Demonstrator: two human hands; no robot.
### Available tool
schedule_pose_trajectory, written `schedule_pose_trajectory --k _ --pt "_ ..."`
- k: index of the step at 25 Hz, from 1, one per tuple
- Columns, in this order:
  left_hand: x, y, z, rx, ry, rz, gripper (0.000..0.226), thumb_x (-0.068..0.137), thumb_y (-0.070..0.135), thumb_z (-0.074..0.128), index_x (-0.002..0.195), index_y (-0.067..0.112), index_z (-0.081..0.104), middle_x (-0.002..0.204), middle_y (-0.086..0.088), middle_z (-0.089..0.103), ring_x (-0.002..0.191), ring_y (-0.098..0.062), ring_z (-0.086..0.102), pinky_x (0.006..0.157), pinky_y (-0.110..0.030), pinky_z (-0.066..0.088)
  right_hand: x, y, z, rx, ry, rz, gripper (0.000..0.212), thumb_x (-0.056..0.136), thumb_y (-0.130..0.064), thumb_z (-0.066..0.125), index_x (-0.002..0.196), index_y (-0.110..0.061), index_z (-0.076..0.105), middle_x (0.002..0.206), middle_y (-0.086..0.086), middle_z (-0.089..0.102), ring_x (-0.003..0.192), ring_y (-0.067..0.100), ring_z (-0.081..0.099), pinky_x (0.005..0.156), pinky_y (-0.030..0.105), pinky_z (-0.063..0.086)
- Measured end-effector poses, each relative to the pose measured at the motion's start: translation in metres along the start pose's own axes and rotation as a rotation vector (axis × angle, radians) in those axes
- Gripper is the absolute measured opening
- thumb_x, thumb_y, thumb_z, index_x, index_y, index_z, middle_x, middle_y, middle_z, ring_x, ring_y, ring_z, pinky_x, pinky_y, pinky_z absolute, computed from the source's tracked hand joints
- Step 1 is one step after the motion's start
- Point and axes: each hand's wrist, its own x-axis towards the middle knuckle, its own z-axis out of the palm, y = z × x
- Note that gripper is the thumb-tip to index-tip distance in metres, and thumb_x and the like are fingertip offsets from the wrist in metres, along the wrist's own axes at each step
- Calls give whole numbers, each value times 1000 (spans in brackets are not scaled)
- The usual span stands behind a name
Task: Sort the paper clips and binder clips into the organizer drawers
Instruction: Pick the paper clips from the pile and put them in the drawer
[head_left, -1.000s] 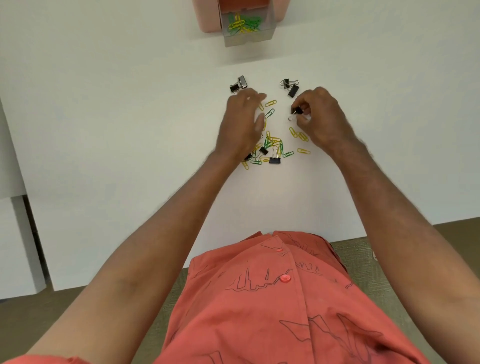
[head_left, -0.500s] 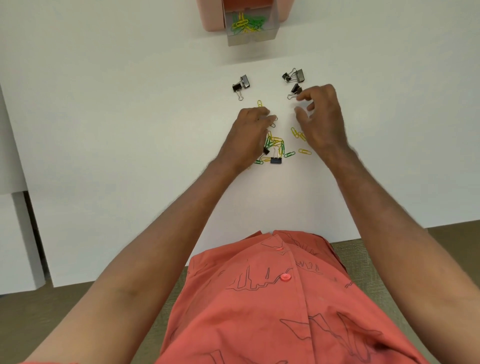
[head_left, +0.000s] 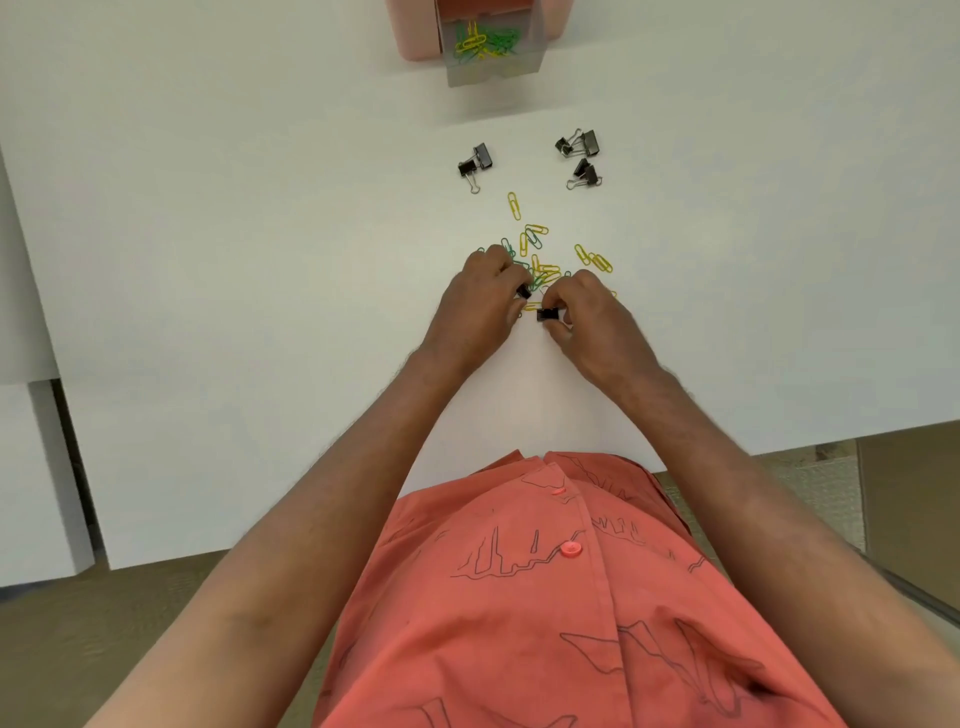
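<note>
A loose pile of yellow and green paper clips (head_left: 540, 260) lies mid-table. My left hand (head_left: 480, 306) rests at the pile's near left side, fingers pinched on a small black binder clip (head_left: 523, 292). My right hand (head_left: 589, 322) is beside it, thumb and fingers closed on another black binder clip (head_left: 547, 314) at the pile's near edge. Farther back lie two binder clips (head_left: 475, 161) on the left and a cluster of binder clips (head_left: 581, 156) on the right. The pink organizer (head_left: 415, 31) stands at the far edge, its clear drawer (head_left: 491, 57) pulled out and holding paper clips.
The white table's near edge (head_left: 779, 441) runs just in front of my torso. A lower white surface (head_left: 36, 467) sits to the left. Floor shows at the right beyond the table.
Both hands have pulled back toward me from the far binder clips to the near side of the pile. Each has closed on a black binder clip there.
</note>
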Motion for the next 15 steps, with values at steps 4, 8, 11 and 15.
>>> schedule_pose_trajectory --k 4,8,11,15 --pt "1 4 -3 5 14 -1 10 93 14 65 103 11 68 109 -7 59 102 -27 54 75 -45 53 1 1 -12 -33 -7 -67 17 91 -18 70 106 -17 61 104 2 56 85 21 58 69 41 53" --pt "-2 -1 -6 -30 6 -3 14 92 18 68 105 12 67 110 -5 60 105 -25 52 81 -40 52 23 2 -37 135 137 -36 15 89 -17 70 102 -18 63 100 -1 56 78 12 58 73 26 50" --pt "-3 -1 -5 -30 -40 -9 30 88 24 76 114 12 66 115 -5 58 111 -26 50 85 -35 50 60 11 -51 123 243 38 15 91 -17 67 105 -17 63 107 4 57 77 12 57 75 26 50" --pt "-1 2 -3 8 -11 -7 16 90 17 71 104 10 67 108 -7 58 103 -27 50 79 -42 52 96 16 -52 42 241 48 19 92 -12 62 110 -15 63 116 8 55 82 14 57 80 33 52"
